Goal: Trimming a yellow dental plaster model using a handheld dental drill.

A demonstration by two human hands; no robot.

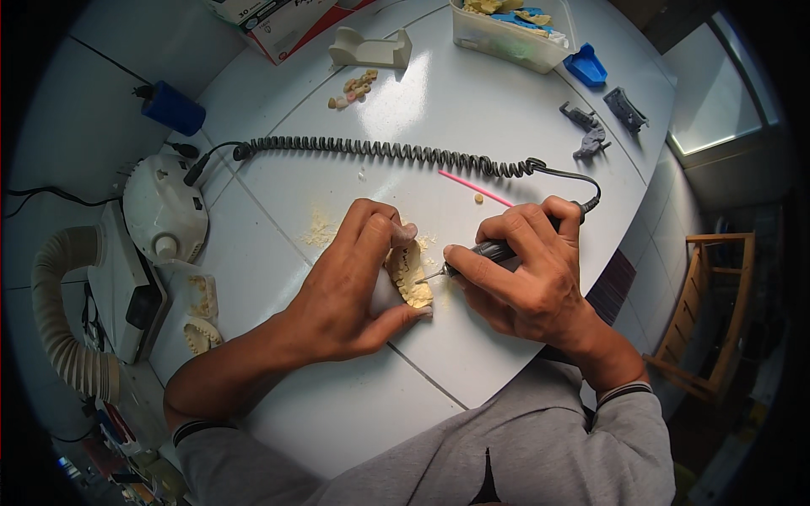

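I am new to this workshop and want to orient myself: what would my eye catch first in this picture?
At the centre, the left hand grips a yellowish dental cast while the right hand presses a rotary handpiece against it. A black coiled cord stretches behind them across the white table.

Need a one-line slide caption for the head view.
Left hand steadies a yellow plaster dental cast while right hand applies a corded rotary handpiece.

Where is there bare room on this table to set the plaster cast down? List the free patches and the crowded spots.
Free: the white table between the coiled cord and the plastic tub; also the near edge, below the left hand holding the plaster cast. Crowded: the left side by the white machine and two casts, and around the right hand.
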